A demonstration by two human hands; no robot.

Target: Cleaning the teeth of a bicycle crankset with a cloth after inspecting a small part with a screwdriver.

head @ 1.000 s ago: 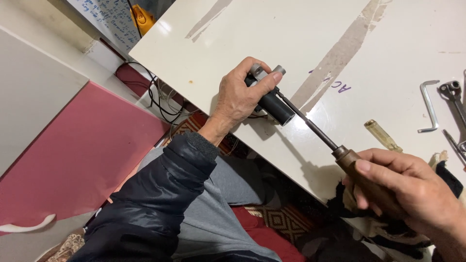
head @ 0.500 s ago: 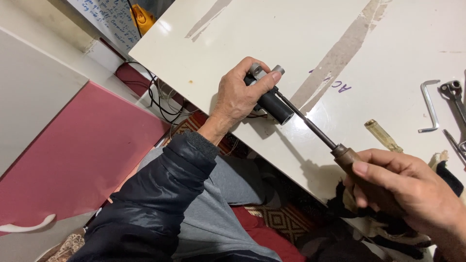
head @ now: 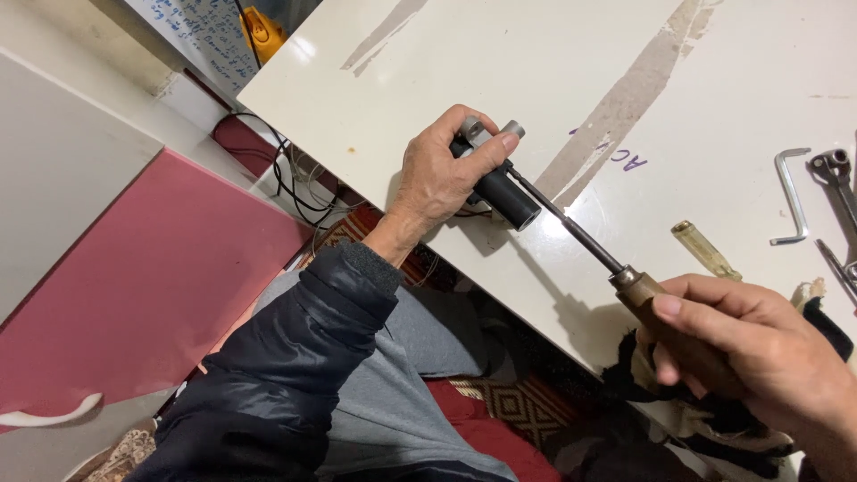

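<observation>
A person's left hand (head: 442, 178) grips a black cylinder (head: 500, 186) at the near edge of a white table (head: 500, 71), while the right hand (head: 759, 353) clasps the wooden handle of a screwdriver (head: 625, 272) whose shaft runs into the cylinder's open end. A bent hex key (head: 790, 195), a yellowish tool handle (head: 705, 250) and pliers (head: 839, 178) lie on the table to the right.

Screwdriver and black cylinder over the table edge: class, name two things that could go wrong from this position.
1. The screwdriver points at the left hand, whose fingers wrap the black cylinder; a slip might jab them.
2. The cylinder is at the table edge, held only by that hand; a hard push from the right hand could tip it off.
</observation>
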